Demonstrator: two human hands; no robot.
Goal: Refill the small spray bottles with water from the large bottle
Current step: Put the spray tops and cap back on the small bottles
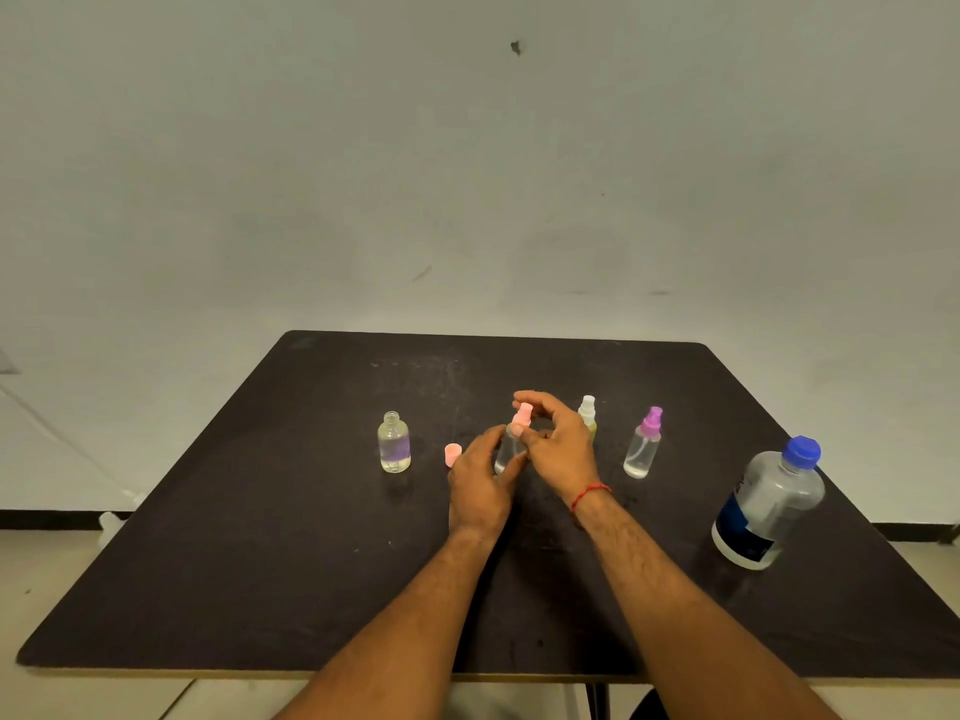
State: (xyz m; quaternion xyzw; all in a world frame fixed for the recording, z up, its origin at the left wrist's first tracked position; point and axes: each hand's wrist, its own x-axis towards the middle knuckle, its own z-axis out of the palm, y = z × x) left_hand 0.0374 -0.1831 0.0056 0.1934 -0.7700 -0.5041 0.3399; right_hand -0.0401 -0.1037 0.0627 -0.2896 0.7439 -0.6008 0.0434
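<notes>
Pink-top spray bottle (pixel 505 454) is mid-table, upright, long axis near vertical, held between both hands.

Left hand (pixel 480 483) comes in from the near-left. Its fingers curl round the clear body and the thumb sits on the near side. It is acting as the clamp.

Right hand (pixel 561 446) comes in from the right and arches over the top, wrist raised. Thumb and fingertips pinch the pink spray head (pixel 522 415).

Key relation: the head sits straight above the body on the same axis, so the coming move is a twist about that vertical axis. I read it as thread work on the head (on or off, can't tell from 1 frame). The liquid level in the body is hidden by the left hand.

Large bottle (pixel 769 506) stands well apart at the near-right, with its blue cap on. It is nearer the right hand, so that hand is the natural one to fetch it.

Others on the table (pixel 260 563):
- Open bottle (pixel 394 449) on the left has no top and is partly filled.
- Loose pink cap (pixel 453 454) lies just beside the left hand.
- White-top bottle (pixel 588 414) stands behind the right hand.
- Purple-top spray bottle (pixel 644 444) stands to the right with its head on.
</notes>
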